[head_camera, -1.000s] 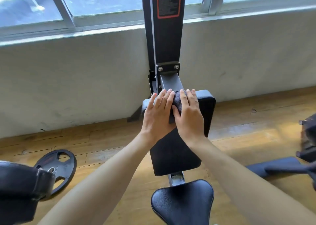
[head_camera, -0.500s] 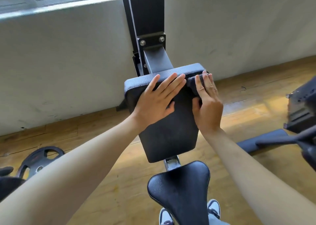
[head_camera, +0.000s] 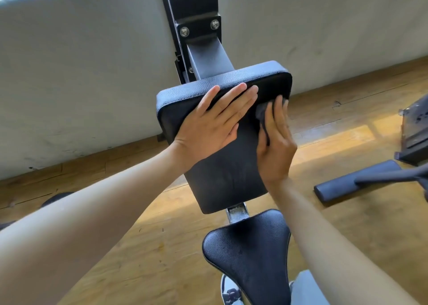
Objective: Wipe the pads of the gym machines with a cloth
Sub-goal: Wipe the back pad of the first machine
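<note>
Since half a second before, the right hand (head_camera: 275, 140) had slid the dark cloth (head_camera: 262, 113) down from the top edge onto the right side of the back pad's (head_camera: 227, 179) face, fingers straight and pressing it flat. The left hand (head_camera: 213, 124) lay open, braced on the pad's upper left. The seat (head_camera: 250, 249) sat just below.

A wooden floor (head_camera: 347, 246) meets a scuffed grey wall (head_camera: 81, 73); a sneaker (head_camera: 229, 290) shows below, a dark padded bar (head_camera: 352, 181) lying right.
</note>
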